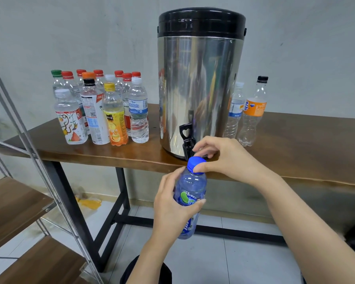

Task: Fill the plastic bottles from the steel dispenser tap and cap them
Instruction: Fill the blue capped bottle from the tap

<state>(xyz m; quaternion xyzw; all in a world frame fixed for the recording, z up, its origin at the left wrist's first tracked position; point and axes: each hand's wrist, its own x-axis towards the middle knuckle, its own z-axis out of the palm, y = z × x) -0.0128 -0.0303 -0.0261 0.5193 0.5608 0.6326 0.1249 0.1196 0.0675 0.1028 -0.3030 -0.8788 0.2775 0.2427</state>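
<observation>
A blue-tinted plastic bottle (191, 187) is held upright just below the table's front edge, under the black tap (186, 138) of the steel dispenser (199, 85). My left hand (172, 206) grips the bottle's body. My right hand (223, 156) pinches the blue cap (195, 163), which sits on the bottle's neck. The tap's handle stands upright, and no water runs from it.
Several capped bottles (98, 107) stand grouped on the brown table (295, 144) left of the dispenser. Two more bottles, one with an orange label (253, 111), stand to its right. A metal-framed wooden shelf (19, 201) is at the left. A dark bin (146, 271) sits on the floor below.
</observation>
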